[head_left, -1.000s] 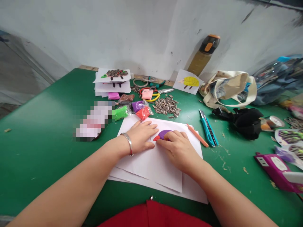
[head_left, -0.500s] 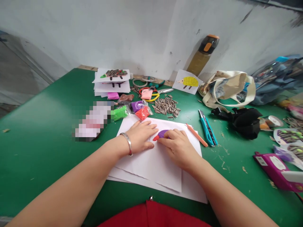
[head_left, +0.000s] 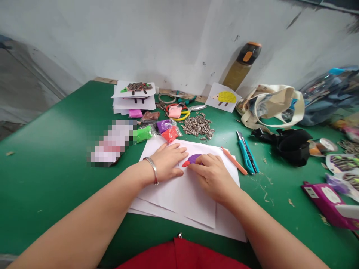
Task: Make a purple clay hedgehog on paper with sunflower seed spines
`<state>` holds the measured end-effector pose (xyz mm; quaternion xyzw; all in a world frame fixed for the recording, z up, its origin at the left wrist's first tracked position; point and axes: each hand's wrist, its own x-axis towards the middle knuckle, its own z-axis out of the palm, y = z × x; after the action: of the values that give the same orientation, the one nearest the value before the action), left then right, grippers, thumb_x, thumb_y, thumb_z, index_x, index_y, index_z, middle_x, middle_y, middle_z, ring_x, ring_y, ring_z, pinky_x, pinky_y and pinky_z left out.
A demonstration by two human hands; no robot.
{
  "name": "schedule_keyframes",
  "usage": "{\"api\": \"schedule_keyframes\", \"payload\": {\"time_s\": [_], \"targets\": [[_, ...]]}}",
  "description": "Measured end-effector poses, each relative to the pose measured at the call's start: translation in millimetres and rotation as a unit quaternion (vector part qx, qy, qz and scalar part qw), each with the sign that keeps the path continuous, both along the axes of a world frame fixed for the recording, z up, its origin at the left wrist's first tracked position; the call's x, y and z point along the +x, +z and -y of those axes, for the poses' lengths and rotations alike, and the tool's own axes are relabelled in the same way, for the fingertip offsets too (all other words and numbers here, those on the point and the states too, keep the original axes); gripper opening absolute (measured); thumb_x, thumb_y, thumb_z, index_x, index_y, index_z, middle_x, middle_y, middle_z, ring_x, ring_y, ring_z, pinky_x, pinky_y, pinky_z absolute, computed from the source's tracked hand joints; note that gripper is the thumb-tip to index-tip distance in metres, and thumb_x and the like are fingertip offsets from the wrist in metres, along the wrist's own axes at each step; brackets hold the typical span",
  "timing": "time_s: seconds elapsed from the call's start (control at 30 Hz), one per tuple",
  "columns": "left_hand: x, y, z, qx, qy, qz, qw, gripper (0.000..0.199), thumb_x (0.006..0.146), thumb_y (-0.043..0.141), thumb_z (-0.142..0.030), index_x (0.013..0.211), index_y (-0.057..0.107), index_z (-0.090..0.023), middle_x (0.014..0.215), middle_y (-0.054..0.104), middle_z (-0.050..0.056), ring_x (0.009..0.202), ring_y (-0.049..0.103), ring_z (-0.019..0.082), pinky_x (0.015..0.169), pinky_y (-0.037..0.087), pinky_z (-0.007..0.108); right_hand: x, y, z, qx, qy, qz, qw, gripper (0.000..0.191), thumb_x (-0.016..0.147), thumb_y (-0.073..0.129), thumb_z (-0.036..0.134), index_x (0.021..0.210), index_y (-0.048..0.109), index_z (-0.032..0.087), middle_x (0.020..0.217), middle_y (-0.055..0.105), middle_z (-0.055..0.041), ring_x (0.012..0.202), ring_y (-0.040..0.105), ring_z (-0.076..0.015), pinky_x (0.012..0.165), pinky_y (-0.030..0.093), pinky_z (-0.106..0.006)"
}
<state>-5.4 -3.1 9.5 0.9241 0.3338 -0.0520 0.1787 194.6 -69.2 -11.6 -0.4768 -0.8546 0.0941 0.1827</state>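
My left hand lies flat with its fingers spread on the upper sheet of white paper. Beside its fingertips, a purple patch of modelling clay is stuck to the sheet, with a small red piece of clay at its left end. My right hand is closed over the clay; thumb and forefinger meet at the seam of red and purple, and the curled fingers cover the right part of the purple patch.
Bags of coloured clay, sunflower seeds, scissors and finished pictures lie behind the paper. To the right are an orange pen-like stick, a blue utility knife, a black strap and a magenta case. A bottle leans against the wall.
The view has shifted very slightly. Both hands keep nearly the same place, with the right fingertips still at the red and purple clay.
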Motion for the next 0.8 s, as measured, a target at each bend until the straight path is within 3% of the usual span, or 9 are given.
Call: {"api": "schedule_keyframes", "payload": {"time_s": [0.37, 0.5, 0.8], "targets": [[-0.2, 0.9, 0.7, 0.001, -0.005, 0.015, 1.0, 0.04, 0.084, 0.064, -0.037, 0.12, 0.057, -0.02, 0.137, 0.053, 0.009, 0.126, 0.043, 0.031, 0.102, 0.037, 0.045, 0.1, 4.6, 2.7, 0.011, 0.004, -0.013, 1.0, 0.036, 0.09, 0.046, 0.008, 0.11, 0.07, 0.025, 0.094, 0.063, -0.0059, 0.087, 0.051, -0.0206, 0.076, 0.034, -0.035], [0.2, 1.1, 0.3, -0.001, -0.001, 0.01, 1.0, 0.044, 0.084, 0.065, -0.037, 0.124, 0.056, -0.019, 0.14, 0.051, 0.01, 0.126, 0.043, 0.032, 0.102, 0.036, 0.046, -1.6, 5.2, 2.4, 0.014, 0.01, 0.037, 0.999, 0.029, 0.09, 0.051, 0.011, 0.106, 0.072, 0.024, 0.091, 0.064, -0.0062, 0.085, 0.05, -0.0214, 0.076, 0.033, -0.035], [1.0, 2.7, 1.0, 0.006, -0.004, 0.011, 1.0, 0.042, 0.084, 0.065, -0.036, 0.121, 0.057, -0.019, 0.138, 0.053, 0.009, 0.126, 0.044, 0.032, 0.1, 0.037, 0.044, -4.1, 5.5, 3.5, 0.014, 0.014, 0.036, 0.999, 0.031, 0.09, 0.05, 0.009, 0.106, 0.072, 0.023, 0.09, 0.064, -0.0065, 0.084, 0.049, -0.0216, 0.075, 0.032, -0.035]]}}
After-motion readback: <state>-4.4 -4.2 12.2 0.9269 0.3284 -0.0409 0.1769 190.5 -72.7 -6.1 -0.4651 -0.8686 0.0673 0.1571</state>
